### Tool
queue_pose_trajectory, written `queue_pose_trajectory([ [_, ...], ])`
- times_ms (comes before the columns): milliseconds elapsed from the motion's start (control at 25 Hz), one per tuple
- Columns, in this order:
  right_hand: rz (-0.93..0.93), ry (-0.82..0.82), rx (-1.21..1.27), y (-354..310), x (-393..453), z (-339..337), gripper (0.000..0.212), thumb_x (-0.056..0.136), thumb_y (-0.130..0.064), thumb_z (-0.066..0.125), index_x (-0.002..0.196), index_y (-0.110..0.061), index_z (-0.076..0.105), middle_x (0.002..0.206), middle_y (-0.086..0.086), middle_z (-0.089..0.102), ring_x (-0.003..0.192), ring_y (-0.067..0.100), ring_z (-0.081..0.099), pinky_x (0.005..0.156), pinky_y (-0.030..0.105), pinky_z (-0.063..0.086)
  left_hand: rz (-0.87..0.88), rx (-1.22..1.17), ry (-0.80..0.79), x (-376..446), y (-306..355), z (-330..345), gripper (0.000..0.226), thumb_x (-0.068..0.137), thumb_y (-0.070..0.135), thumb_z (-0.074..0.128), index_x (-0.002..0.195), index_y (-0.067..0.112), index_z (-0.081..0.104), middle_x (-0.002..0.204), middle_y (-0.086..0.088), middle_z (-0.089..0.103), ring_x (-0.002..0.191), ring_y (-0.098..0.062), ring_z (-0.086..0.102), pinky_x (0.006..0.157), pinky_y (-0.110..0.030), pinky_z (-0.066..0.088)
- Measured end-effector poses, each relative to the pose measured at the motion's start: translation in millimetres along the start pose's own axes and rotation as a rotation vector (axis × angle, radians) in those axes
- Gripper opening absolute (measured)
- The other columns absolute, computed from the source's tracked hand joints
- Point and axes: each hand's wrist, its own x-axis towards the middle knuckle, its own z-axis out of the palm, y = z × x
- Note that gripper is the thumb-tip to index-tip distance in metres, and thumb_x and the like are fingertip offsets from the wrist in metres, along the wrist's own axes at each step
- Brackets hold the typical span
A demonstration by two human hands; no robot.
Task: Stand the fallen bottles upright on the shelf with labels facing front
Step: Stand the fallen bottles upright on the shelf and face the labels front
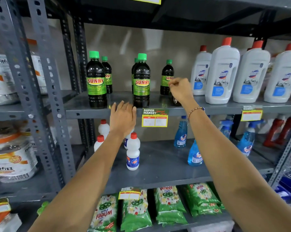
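Several dark SUNNY bottles with green caps and green labels stand upright on the grey upper shelf. One stands front left, one front middle and one at the back right, labels to the front. My right hand hovers with curled fingers in front of the back right bottle. Under its wrist shows the dark end of another bottle, mostly hidden; I cannot tell whether the hand grips it. My left hand rests flat on the shelf's front edge, between the two front bottles, holding nothing.
White Domex bottles with red caps fill the shelf's right side. A yellow price tag hangs on the edge. The shelf below holds small white bottles and blue spray bottles. Grey perforated uprights stand at the left.
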Motion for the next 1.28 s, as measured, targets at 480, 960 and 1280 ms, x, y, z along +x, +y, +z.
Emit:
queue_pose_trajectory([
  [480,0.534,-0.375,0.260,61,53,-11,0.054,0.078,-0.050,0.065,0.114,-0.011,0.058,0.111,0.007,0.061,0.097,0.024,0.060,0.084,0.034,0.050,-0.192,0.069,0.430,-4,18,45,0.026,0.097,0.020,0.034,0.094,0.006,0.056,0.095,-0.014,0.061,0.095,-0.035,0.053,0.108,-0.047,0.026],
  [960,0.358,-0.291,0.612,104,66,-9,0.046,0.070,-0.038,0.079,0.094,-0.006,0.056,0.092,0.005,0.064,0.083,0.019,0.064,0.071,0.027,0.055,-0.269,0.116,0.530,0,31,55,0.026,0.097,0.018,0.034,0.092,0.004,0.055,0.092,-0.016,0.059,0.092,-0.036,0.052,0.109,-0.049,0.028],
  [1280,0.061,-0.331,0.513,108,71,-6,0.068,0.073,-0.006,0.079,0.131,-0.007,0.044,0.114,0.005,0.063,0.108,0.021,0.061,0.099,0.037,0.047,-0.178,0.115,0.538,1,20,54,0.031,0.098,0.024,0.031,0.093,0.007,0.057,0.093,-0.011,0.062,0.093,-0.031,0.054,0.106,-0.045,0.031],
])
